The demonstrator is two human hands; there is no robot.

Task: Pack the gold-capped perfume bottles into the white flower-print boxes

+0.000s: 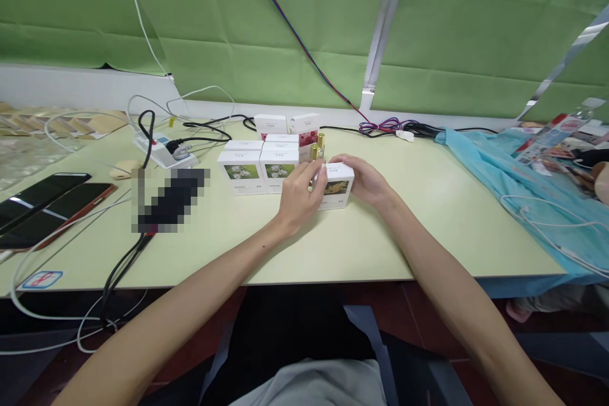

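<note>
A white box (335, 189) with a yellow-flower picture stands upright on the table between my two hands. My left hand (301, 198) grips its left side, with the thumb at the top edge. Curved round the back right side of the same box is my right hand (364, 181), its fingertips partly hidden. Just behind my left hand stand small gold-capped bottles (318, 147), mostly covered. To the left are several white boxes with white-flower pictures (242, 172), grouped in rows. Behind those, white boxes with red pictures (305, 130) stand at the back.
On the left lie phones (57, 209), a power strip (164, 151), a blurred dark object (174, 200) and loose cables. A blue cloth (528, 203) covers the table's right end, with a plastic bottle (556, 133) on it. Bundled wires (380, 125) run along the back.
</note>
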